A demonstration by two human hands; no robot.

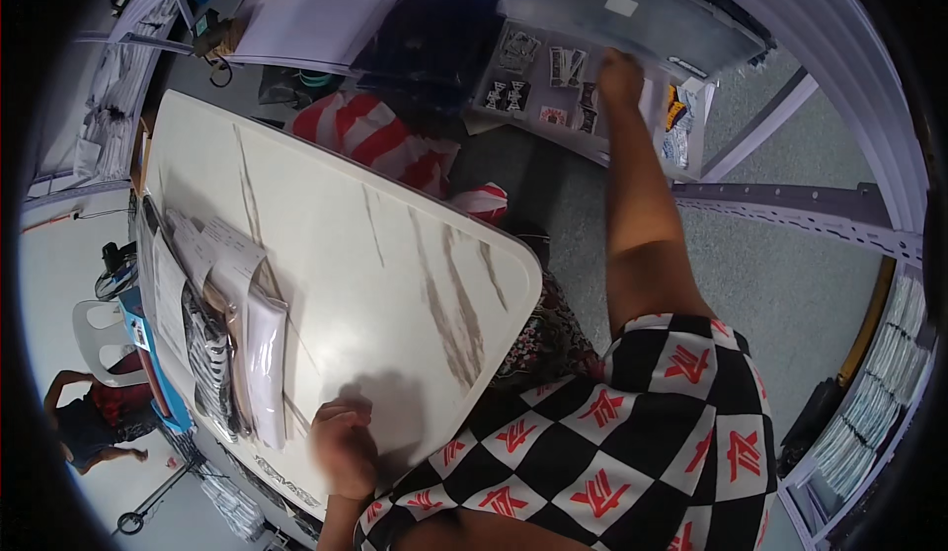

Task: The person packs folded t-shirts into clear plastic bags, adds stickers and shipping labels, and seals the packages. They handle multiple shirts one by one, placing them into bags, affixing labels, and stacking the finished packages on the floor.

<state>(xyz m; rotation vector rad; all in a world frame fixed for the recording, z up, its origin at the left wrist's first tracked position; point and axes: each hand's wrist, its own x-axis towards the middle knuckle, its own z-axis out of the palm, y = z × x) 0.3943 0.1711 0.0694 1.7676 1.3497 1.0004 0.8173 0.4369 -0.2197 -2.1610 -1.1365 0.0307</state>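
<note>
My right arm stretches far out to a shallow plastic tray (538,119) with compartments, and my right hand (620,79) is over it. The hand's back hides its fingertips, so what they touch does not show. Small black-and-white printed labels (567,66) lie in the compartments, along with a red-and-white label (553,117). My left hand (346,444), slightly blurred, is by the near edge of a white marble-patterned table (336,265). Its fingers are curled in and nothing shows in them. Beside it on the table lie several plastic-wrapped packages (265,368) with paper slips.
A translucent lid (632,13) stands up behind the tray. Red-and-white striped bags (365,141) and a dark blue bin (430,38) sit beyond the table. Metal shelving (790,210) stands at the right. Another person (94,418) is at the far left near a white chair (94,339).
</note>
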